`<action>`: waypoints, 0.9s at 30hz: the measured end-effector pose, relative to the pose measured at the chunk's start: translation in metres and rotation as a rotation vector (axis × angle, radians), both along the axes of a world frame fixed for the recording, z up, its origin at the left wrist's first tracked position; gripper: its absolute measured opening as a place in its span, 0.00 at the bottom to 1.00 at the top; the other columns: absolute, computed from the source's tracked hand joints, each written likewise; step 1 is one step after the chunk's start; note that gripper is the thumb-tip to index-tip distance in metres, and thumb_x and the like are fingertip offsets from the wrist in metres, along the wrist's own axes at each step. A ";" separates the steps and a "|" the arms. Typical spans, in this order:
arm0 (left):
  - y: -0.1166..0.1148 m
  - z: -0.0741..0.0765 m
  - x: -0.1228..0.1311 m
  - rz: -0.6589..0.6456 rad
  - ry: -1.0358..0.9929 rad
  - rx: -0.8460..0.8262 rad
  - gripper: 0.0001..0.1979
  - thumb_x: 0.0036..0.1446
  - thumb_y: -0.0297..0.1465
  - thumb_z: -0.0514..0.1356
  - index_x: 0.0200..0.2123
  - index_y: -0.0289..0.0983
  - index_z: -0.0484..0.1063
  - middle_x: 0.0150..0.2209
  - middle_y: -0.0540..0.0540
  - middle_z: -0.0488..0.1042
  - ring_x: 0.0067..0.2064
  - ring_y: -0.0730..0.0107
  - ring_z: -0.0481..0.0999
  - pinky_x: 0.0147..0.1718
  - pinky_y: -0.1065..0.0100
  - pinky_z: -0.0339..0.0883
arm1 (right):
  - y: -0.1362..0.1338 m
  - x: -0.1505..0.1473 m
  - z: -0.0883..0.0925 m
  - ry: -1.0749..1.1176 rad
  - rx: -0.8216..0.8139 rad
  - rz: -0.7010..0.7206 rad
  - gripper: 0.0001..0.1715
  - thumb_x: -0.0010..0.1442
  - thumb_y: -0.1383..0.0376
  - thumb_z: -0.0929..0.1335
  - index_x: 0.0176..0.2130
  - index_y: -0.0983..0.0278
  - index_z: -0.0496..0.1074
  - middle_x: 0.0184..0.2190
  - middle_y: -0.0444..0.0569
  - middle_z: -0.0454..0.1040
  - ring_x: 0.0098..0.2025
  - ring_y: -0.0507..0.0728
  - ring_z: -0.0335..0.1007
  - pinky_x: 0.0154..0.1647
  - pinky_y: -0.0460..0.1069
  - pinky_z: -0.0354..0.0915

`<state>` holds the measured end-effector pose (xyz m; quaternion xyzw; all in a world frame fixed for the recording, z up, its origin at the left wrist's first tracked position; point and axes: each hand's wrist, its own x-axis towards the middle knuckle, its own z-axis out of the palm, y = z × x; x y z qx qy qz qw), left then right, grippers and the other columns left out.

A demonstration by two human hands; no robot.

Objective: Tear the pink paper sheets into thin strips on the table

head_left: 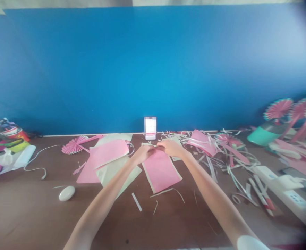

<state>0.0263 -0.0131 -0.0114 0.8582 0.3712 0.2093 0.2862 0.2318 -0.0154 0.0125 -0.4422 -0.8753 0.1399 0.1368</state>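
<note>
A pink sheet of paper point(162, 172) with pale borders lies on the brown table in front of me. Both hands meet at its far edge. My left hand point(145, 153) is closed, its fingers pinching the far left part of that edge. Just beside it, my right hand point(170, 148) is closed on the same edge, with the fingertips partly hidden. Left of this sheet, more pink paper point(108, 152) overlaps pale green paper point(116, 173). A phone point(150, 127) with a lit, blurred-out screen stands upright beyond my hands.
Paper strips point(212, 168) and a pink folded fan point(229, 140) clutter the right side. Farther right are a power strip point(285, 194), markers point(262, 198) and a green container point(264, 133) near more fans. At left lie a white mouse point(67, 193), a cable point(35, 169) and another fan point(75, 145).
</note>
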 end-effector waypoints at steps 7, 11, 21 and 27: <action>0.000 0.001 0.000 0.016 0.010 0.047 0.18 0.63 0.40 0.49 0.39 0.37 0.75 0.37 0.46 0.77 0.36 0.66 0.74 0.37 0.68 0.63 | -0.001 -0.003 0.000 -0.047 0.069 0.005 0.16 0.63 0.57 0.61 0.34 0.60 0.74 0.31 0.49 0.76 0.36 0.56 0.68 0.34 0.47 0.55; -0.003 0.002 0.002 0.018 0.003 0.059 0.17 0.63 0.37 0.48 0.40 0.38 0.75 0.39 0.46 0.77 0.36 0.66 0.74 0.37 0.69 0.63 | -0.002 -0.003 0.003 -0.059 0.075 0.009 0.18 0.64 0.56 0.60 0.33 0.60 0.74 0.31 0.49 0.75 0.36 0.56 0.68 0.34 0.47 0.55; -0.001 0.000 0.002 -0.008 0.063 0.039 0.16 0.63 0.33 0.47 0.40 0.38 0.73 0.36 0.47 0.76 0.35 0.68 0.74 0.35 0.70 0.62 | 0.003 0.004 -0.001 -0.056 0.021 0.038 0.13 0.63 0.62 0.60 0.35 0.59 0.74 0.30 0.47 0.75 0.34 0.56 0.66 0.31 0.47 0.52; 0.000 0.005 -0.002 -0.085 0.032 -0.012 0.16 0.64 0.36 0.47 0.42 0.38 0.72 0.40 0.48 0.75 0.38 0.68 0.73 0.37 0.71 0.61 | 0.005 0.011 0.000 -0.015 -0.011 0.024 0.14 0.61 0.60 0.61 0.35 0.58 0.75 0.28 0.45 0.75 0.33 0.54 0.65 0.30 0.46 0.51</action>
